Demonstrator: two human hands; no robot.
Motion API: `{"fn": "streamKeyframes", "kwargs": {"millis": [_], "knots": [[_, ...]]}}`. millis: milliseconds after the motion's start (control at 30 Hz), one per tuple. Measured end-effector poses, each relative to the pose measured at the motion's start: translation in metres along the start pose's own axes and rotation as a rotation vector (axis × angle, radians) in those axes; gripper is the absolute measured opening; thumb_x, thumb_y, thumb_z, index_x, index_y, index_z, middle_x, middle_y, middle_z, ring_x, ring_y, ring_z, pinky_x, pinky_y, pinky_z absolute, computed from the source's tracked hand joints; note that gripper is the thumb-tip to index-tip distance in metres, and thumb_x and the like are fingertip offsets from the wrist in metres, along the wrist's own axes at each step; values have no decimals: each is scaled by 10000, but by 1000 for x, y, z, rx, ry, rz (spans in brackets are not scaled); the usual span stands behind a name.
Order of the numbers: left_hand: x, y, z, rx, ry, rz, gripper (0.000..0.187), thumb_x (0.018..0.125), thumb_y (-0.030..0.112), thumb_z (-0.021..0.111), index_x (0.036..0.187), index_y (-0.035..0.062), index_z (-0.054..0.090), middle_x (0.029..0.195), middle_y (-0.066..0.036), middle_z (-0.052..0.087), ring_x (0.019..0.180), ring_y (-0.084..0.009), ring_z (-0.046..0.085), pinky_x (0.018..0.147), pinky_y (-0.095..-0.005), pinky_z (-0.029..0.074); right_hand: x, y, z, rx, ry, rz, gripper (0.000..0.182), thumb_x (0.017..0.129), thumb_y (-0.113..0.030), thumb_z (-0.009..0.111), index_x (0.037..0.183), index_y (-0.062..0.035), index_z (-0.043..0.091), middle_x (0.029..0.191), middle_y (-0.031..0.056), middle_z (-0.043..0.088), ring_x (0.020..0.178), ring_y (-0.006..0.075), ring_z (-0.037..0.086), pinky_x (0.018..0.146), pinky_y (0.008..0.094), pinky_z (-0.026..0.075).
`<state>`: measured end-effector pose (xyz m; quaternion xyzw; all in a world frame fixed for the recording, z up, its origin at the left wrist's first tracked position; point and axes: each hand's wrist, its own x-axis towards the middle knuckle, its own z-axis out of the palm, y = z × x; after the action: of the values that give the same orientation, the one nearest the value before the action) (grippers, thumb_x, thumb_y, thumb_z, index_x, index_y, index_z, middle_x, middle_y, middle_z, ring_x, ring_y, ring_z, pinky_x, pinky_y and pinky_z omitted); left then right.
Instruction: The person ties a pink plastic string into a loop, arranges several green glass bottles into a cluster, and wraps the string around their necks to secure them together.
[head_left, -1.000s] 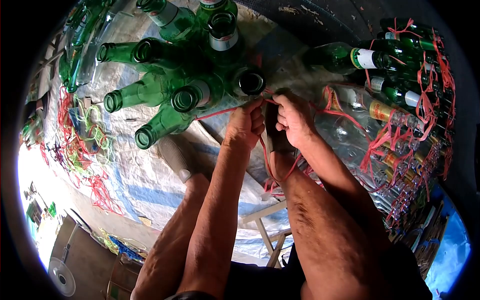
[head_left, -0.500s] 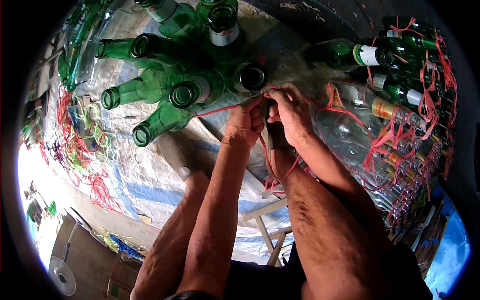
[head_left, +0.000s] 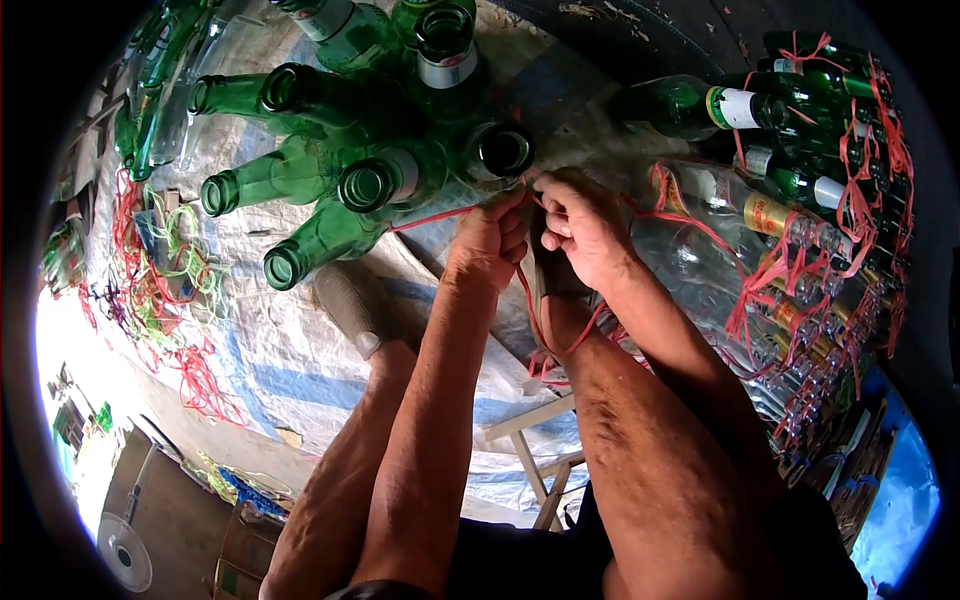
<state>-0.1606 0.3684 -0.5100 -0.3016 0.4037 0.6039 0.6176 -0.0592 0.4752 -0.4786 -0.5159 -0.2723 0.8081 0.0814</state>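
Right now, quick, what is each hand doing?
Left hand: closed, pinching the red string by the green bottles.
Right hand: closed on the same red string.

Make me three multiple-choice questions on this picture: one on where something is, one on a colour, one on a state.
1. Where is the bundle of green bottles relative to the hands?
A. left of them
B. right of them
C. beneath the stool

2. What colour is the string being pulled?
A. blue
B. red
C. white

3. How are the left hand and right hand?
A. flat and open
B. closed on the string
C. apart, holding nothing

Answers: 1 A, the bundle lies left of both hands. 2 B, it shows red. 3 B, fingers curl round it.
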Motion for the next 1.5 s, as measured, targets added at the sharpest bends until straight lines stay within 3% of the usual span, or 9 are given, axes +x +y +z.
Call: {"fn": "streamKeyframes", "kwargs": {"millis": [100, 400, 500, 600, 700, 767, 1200, 1333, 1500], "knots": [[-2, 2, 1, 29, 18, -27, 256, 917, 217, 697, 731, 226, 522, 542, 130, 288, 454, -47, 229, 444, -248, 149, 4, 7, -10, 223, -38, 10, 167, 914, -242, 712, 891, -101, 627, 745, -9, 563, 559, 92, 466, 559, 317, 437], [0, 1, -1, 39, 16, -32, 327, 922, 218, 695, 686, 242, 470, 536, 125, 281, 442, -54, 217, 438, -258, 142, -5, 8, -16, 361, -75, 14, 167, 947, -274, 680, 886, -131, 617, 825, -19, 603, 600, 102, 464, 634, 292, 402], [1, -1, -6, 13, -12, -2, 161, 910, 219, 735, 814, 154, 623, 551, 129, 314, 443, -39, 229, 446, -251, 138, -6, 6, -14, 339, -101, -30, 175, 941, -270, 687, 865, -132, 609, 833, -15, 608, 593, 100, 451, 628, 289, 392], [1, 0, -4, 19, 3, 1, 159, 906, 222, 743, 818, 154, 629, 555, 128, 317, 445, -39, 228, 451, -253, 139, -12, 3, -10, 331, -75, -49, 176, 938, -262, 690, 855, -133, 604, 843, -12, 611, 593, 97, 445, 621, 288, 386], [-2, 2, 1, 47, 22, -15, 339, 925, 211, 698, 684, 242, 462, 542, 123, 279, 448, -58, 212, 444, -267, 139, -14, 4, -12, 334, -35, -49, 145, 930, -244, 690, 890, -123, 621, 837, -10, 624, 593, 93, 455, 607, 300, 398], [-2, 2, 0, 46, 26, -13, 333, 926, 212, 697, 688, 239, 466, 543, 124, 281, 449, -57, 213, 446, -264, 142, -10, 10, -15, 356, -7, -78, 124, 917, -215, 691, 956, -102, 657, 810, -11, 644, 588, 93, 472, 582, 324, 425], [3, -2, -5, 17, -23, 3, 170, 932, 220, 694, 804, 191, 586, 544, 125, 289, 453, -52, 229, 448, -249, 159, -13, 2, -8, -125, -53, -72, 216, 943, -221, 655, 782, -103, 573, 628, -40, 458, 505, 74, 379, 481, 295, 416], [5, -2, -10, 15, -8, -11, 174, 933, 222, 697, 804, 188, 584, 546, 126, 292, 457, -51, 231, 452, -250, 159, -12, 0, -12, 107, -52, -147, 149, 962, -220, 614, 853, -122, 588, 668, -27, 495, 517, 88, 399, 519, 307, 429], [7, -4, -10, 25, -1, 14, 170, 931, 230, 702, 810, 185, 592, 547, 127, 296, 460, -51, 232, 453, -253, 155, -15, -3, -22, 126, 74, -188, 109, 977, -247, 635, 1020, -147, 625, 890, -18, 637, 570, 81, 452, 573, 310, 442]]}}
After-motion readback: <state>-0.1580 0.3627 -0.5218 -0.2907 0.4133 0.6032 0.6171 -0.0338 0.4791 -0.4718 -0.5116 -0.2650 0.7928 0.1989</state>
